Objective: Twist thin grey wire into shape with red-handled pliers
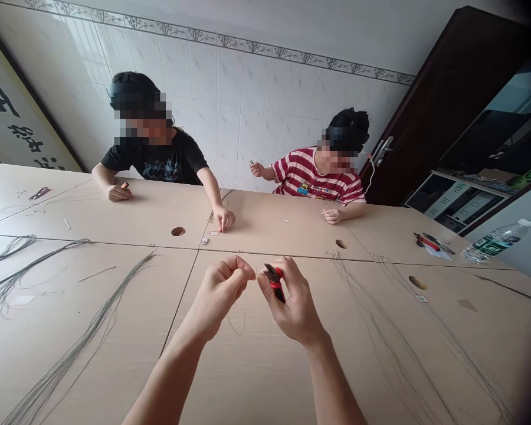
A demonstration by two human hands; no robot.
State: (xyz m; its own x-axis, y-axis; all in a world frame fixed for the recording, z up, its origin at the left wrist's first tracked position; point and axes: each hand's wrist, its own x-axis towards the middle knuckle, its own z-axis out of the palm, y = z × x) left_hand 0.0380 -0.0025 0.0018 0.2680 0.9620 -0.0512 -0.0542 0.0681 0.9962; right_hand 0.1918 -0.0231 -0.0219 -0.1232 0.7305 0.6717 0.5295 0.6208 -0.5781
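In the middle of the head view, my left hand (pixel 223 289) is closed in a pinch on a thin wire (pixel 243 326), whose loose loop hangs below the hand. My right hand (pixel 294 307) is wrapped round pliers (pixel 274 277) with dark jaws and red-and-black handles, the jaws pointing up and left. Thumb and fingertips of the right hand come close to the left fingertips, where a tiny piece of the wire sticks up. Whether the right fingertips also touch the wire is too small to tell.
Bundles of thin wires lie left (pixel 115 295) and right (pixel 371 313) on the joined tables. Two people sit opposite, their hands on or over the far table (pixel 265 218). Red-handled pliers (pixel 426 242) and a water bottle (pixel 498 241) are at the right. Round holes (pixel 418 283) pierce the tabletop.
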